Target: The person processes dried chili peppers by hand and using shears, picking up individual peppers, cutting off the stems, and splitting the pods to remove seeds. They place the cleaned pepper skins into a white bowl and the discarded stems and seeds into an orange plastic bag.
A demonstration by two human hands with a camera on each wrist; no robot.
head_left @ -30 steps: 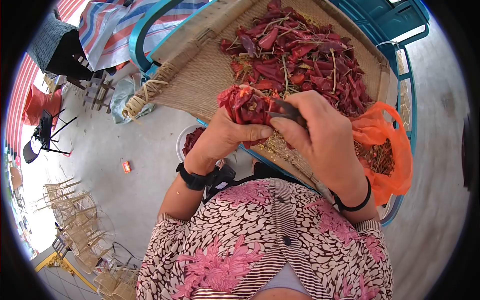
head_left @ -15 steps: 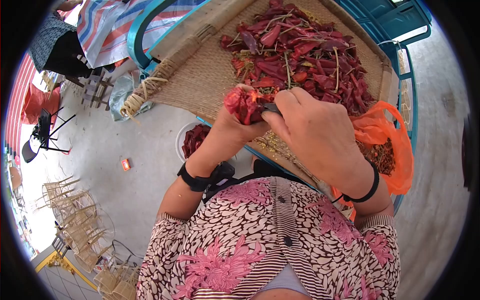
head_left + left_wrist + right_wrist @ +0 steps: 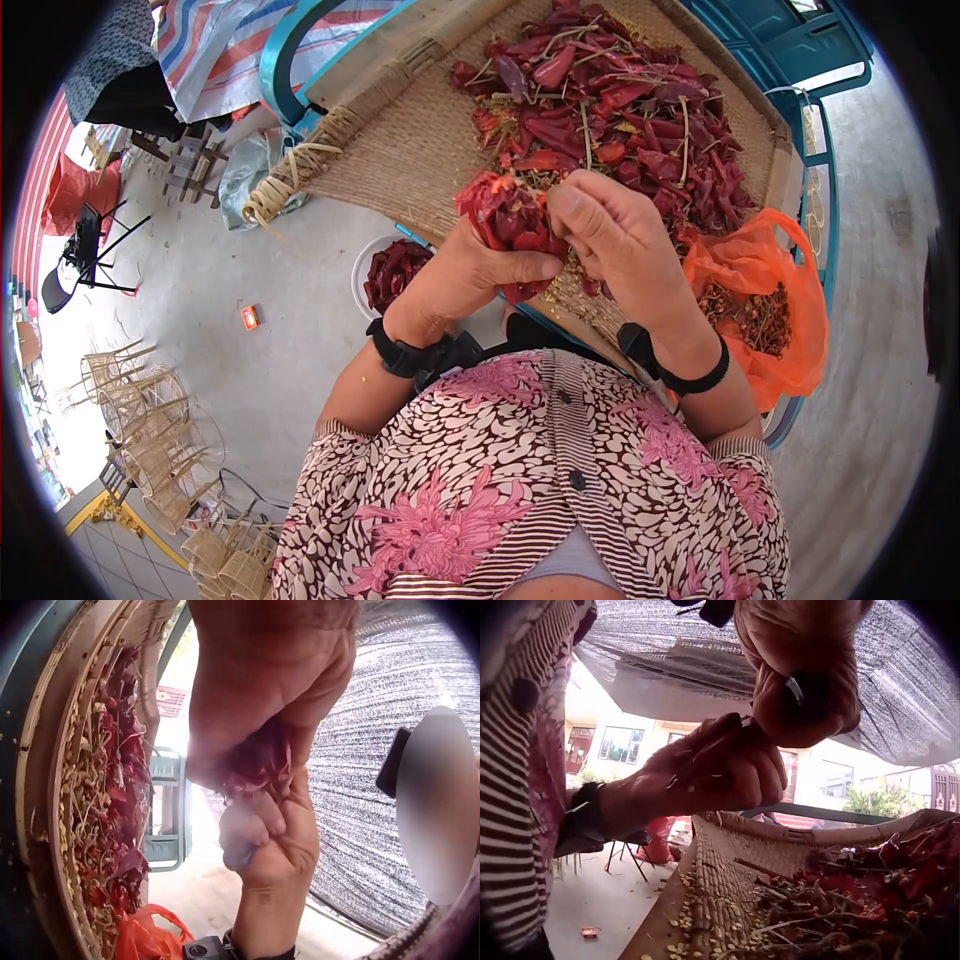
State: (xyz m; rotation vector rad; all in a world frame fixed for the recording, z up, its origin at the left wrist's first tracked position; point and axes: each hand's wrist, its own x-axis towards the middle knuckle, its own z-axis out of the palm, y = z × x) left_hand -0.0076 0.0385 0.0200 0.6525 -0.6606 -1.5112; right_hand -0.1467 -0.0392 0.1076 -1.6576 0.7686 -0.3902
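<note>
My left hand (image 3: 462,270) grips a bundle of dried red chili peppers (image 3: 510,215), stalk ends up, with the thumb across its front. Close against the bundle's right side, my right hand (image 3: 630,250) has its fingers curled. Part of the dark, shiny small scissors (image 3: 795,691) shows inside the right hand in the right wrist view; in the head view the fingers hide them. Both hands are over the near edge of a woven tray (image 3: 390,150), which bears a heap of dried red chilies (image 3: 620,110) with pale stalks.
An orange plastic bag (image 3: 805,330) with cut stalks hangs at the tray's right. Below the tray's left edge stands a white bucket (image 3: 362,285) of chilies. A teal metal frame (image 3: 283,75) surrounds the tray. Loose yellow seeds (image 3: 682,922) lie along the tray's near edge.
The scissors' dark blades, visible at the bundle earlier, are now hidden by the right fingers. My right hand has turned and drawn upright beside the bundle. The left hand keeps its hold.
</note>
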